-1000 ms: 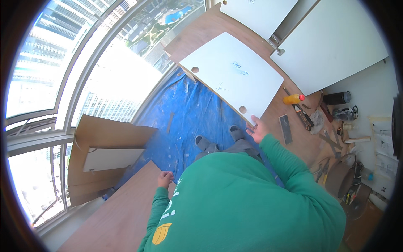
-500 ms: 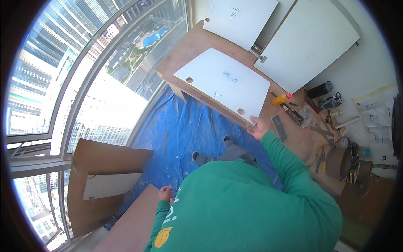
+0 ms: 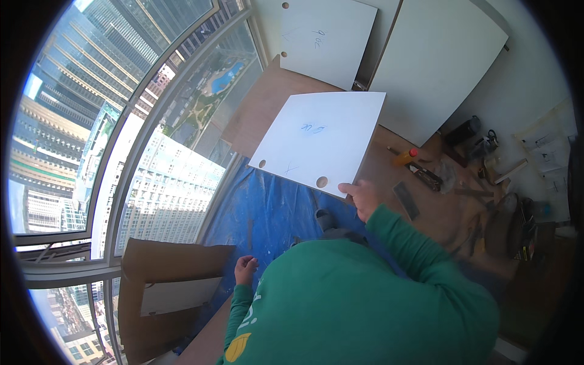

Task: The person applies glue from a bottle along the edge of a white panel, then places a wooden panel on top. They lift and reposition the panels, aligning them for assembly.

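panel (image 3: 319, 143) above tarp (image 3: 267, 213) | cardboard (image 3: 164, 286) left | tools (image 3: 426, 176) right | boards (image 3: 328, 36) behind

White square panel (image 3: 319, 141) with round holes near one edge, tilted up above blue tarp

My single head view looks steeply down from above the green sleeves (image 3: 365, 304) onto the blue floor sheet (image 3: 267, 213), windows (image 3: 121, 152) at its left edge (fisheye, rim bent).
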A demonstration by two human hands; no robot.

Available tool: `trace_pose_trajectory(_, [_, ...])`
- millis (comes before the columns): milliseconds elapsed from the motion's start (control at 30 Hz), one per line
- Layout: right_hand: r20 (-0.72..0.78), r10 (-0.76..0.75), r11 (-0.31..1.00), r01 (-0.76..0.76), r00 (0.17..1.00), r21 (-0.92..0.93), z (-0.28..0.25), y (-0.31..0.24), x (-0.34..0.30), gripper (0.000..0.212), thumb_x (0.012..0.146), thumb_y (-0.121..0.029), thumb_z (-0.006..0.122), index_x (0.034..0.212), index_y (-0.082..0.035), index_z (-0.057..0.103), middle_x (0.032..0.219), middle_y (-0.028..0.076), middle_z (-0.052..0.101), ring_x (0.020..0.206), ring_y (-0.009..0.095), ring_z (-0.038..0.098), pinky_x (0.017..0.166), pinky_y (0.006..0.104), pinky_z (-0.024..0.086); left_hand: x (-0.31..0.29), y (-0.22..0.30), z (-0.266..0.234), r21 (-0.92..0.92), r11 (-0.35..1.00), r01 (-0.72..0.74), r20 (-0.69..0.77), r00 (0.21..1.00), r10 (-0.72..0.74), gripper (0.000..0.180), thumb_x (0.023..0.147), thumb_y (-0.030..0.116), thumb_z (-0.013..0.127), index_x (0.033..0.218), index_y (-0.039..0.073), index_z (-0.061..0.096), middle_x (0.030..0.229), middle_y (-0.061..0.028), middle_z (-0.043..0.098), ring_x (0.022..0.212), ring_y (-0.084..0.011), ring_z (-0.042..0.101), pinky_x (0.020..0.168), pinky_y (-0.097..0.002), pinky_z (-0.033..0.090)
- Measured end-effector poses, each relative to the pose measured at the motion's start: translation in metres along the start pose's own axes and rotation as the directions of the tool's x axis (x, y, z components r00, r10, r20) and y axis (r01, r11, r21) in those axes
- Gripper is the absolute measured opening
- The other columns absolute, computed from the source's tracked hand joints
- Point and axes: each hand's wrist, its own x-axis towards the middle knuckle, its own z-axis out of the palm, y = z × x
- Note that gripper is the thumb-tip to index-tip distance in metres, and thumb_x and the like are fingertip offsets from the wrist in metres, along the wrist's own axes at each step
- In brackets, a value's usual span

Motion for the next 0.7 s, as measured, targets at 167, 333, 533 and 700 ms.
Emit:
trace_pose_trajectory(167, [0.06,-0.09,0.996,0.089,0.994,0.015,0.02,-0.037,-0.008,0.02,0.085,-0.014,0.08,0.09,0.002,0.069,0.083,0.008,0.068,0.073,0.013,0.062,0.066,0.03,0.05,0.007,0.039,0.032,0.052,0.997,-0.054,0.024,0.998,0.053,0.033,0.092,0.018,0.075,0.117,0.0,0.063,0.103,-0.01,0.072,0.089,-0.0186,0.072,0.076,-0.0316,0.056])
trace_pose_trajectory(333, [0.165,-0.122,0.991,0.131,0.979,-0.042,0.031,-0.059,-0.006,0.025,0.088,-0.017,0.079,0.098,0.004,0.072,0.087,0.007,0.071,0.075,0.012,0.063,0.065,0.0273,0.049,0.006,0.078,0.056,0.112,0.989,-0.098,0.019,0.995,0.096,0.036,0.094,0.018,0.074,0.12,-0.003,0.062,0.106,-0.0124,0.073,0.094,-0.0193,0.073,0.078,-0.0321,0.059])
trace_pose_trajectory(533, [0.227,0.081,0.989,-0.106,0.97,0.098,0.035,-0.068,0.006,0.033,0.093,-0.024,0.076,0.11,0.003,0.071,0.099,0.01,0.071,0.085,0.017,0.067,0.072,0.0322,0.054,0.004,0.069,0.059,0.106,0.991,-0.077,-0.002,0.997,0.077,0.035,0.094,0.017,0.074,0.12,-0.003,0.062,0.103,-0.0109,0.073,0.09,-0.0181,0.072,0.078,-0.0315,0.057])
trace_pose_trajectory(700, [0.279,0.08,0.931,-0.172,0.957,0.323,0.039,-0.062,0.009,0.045,0.094,-0.024,0.074,0.127,0.003,0.06,0.117,0.014,0.067,0.105,0.027,0.068,0.09,0.0477,0.059,-0.004,0.041,0.056,0.046,0.998,-0.038,-0.027,0.999,0.039,0.038,0.091,0.02,0.073,0.119,-0.003,0.063,0.106,-0.0119,0.073,0.092,-0.0203,0.072,0.079,-0.0336,0.056])
